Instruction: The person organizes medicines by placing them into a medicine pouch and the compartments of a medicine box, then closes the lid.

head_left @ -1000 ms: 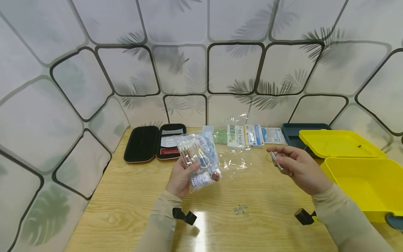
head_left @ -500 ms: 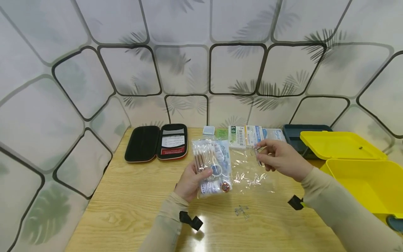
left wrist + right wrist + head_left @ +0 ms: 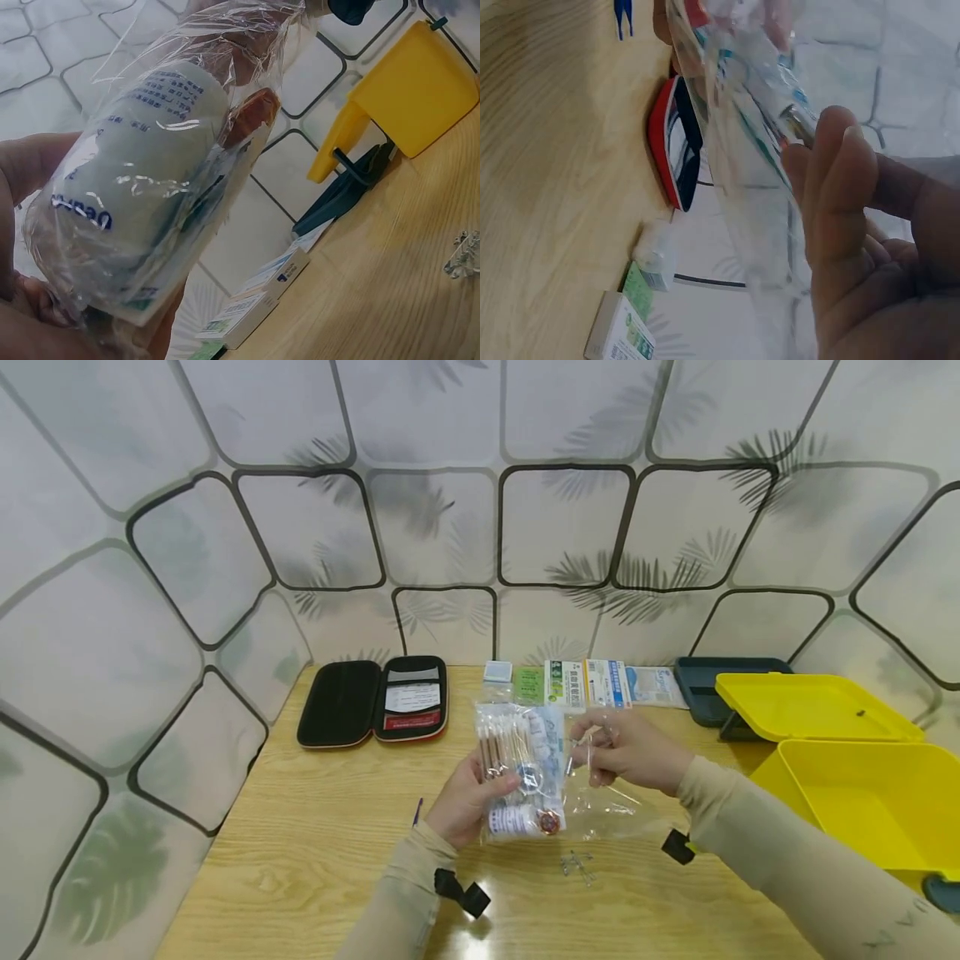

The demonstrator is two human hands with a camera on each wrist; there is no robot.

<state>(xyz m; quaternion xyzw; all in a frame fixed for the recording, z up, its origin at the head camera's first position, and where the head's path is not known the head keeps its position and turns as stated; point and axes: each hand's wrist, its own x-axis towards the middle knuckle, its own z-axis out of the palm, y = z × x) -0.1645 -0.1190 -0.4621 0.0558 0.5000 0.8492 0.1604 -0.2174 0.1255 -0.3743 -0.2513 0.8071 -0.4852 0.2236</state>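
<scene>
My left hand (image 3: 467, 800) grips a clear plastic bag (image 3: 553, 739), thumb across its front. Inside it are cotton swabs (image 3: 497, 745), a white roll with blue print (image 3: 154, 150), a blue-and-white ring (image 3: 530, 777) and a reddish-orange round item (image 3: 549, 822). At the bag's right side, my right hand (image 3: 637, 752) pinches a small silver metal tube (image 3: 799, 124). Clear film lies over those fingertips in the head view; whether they are inside the bag I cannot tell. Below the bag, several safety pins (image 3: 577, 867) lie on the wooden table (image 3: 300, 852).
An open black case (image 3: 339, 702) with red trim stands back left. Small packets and boxes (image 3: 564, 683) line the wall. At right are an open yellow box (image 3: 862, 802) and a dark tray (image 3: 701, 693). Blue tweezers (image 3: 623, 16) lie on the table.
My left hand has carried the bag to the right and slightly down. My right hand has come left with the metal tube, from apart to the bag's side.
</scene>
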